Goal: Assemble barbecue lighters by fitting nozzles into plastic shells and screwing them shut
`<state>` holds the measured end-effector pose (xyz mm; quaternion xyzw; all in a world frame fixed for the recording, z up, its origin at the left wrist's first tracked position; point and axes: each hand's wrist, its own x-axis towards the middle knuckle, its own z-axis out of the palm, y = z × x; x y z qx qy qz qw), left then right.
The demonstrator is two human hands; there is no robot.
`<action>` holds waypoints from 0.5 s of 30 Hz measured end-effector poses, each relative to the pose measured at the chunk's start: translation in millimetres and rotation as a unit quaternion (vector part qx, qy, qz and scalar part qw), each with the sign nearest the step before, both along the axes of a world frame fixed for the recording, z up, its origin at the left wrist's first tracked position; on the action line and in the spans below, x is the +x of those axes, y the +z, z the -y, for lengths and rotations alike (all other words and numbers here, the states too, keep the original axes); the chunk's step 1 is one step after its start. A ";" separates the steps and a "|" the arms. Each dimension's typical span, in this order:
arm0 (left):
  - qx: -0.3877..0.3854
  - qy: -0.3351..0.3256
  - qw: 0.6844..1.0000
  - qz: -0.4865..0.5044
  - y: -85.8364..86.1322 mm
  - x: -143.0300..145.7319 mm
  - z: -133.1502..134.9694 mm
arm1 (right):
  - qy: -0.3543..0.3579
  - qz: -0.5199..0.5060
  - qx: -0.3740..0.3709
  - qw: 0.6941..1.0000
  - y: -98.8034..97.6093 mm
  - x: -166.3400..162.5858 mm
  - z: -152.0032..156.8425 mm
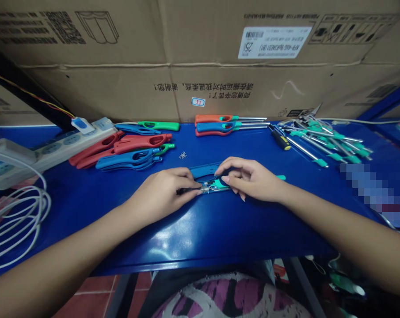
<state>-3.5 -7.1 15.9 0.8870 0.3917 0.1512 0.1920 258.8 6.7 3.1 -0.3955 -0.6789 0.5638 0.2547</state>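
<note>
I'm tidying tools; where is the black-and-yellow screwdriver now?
In the head view, the screwdriver lies right of centre toward the back of the blue table, between the stacked lighters and the pile of metal tubes.

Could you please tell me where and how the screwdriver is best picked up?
I would grip the screwdriver by its thick black-and-yellow handle, coming from above and the near side with the right hand: the handle's end points toward the person, while metal rods lie close on its right.

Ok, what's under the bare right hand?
A teal plastic piece shows on one side of the right hand and a teal tip on the other; what lies between is covered.
</note>
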 end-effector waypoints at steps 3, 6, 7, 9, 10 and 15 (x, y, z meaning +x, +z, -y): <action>0.002 -0.006 1.000 -0.005 -0.5 0.0 0.0 | 0.012 0.012 0.019 1.000 2.1 -0.1 2.2; 0.001 -0.010 1.000 -0.009 -0.8 0.0 0.1 | 0.038 0.031 0.064 0.997 2.9 1.0 2.7; -0.001 -0.011 1.000 -0.011 -0.8 -0.1 0.2 | 0.047 0.041 0.076 0.995 2.8 1.4 2.7; -0.004 -0.013 1.000 -0.012 -0.7 -0.5 0.2 | 0.058 0.063 0.096 0.992 2.5 2.1 2.6; -0.006 -0.013 1.000 -0.012 -0.6 -0.8 0.3 | 0.061 0.075 0.109 0.989 2.2 2.3 2.6; -0.017 -0.013 1.000 -0.006 -0.1 -2.1 1.1 | 0.091 0.115 0.204 0.968 0.5 2.8 3.8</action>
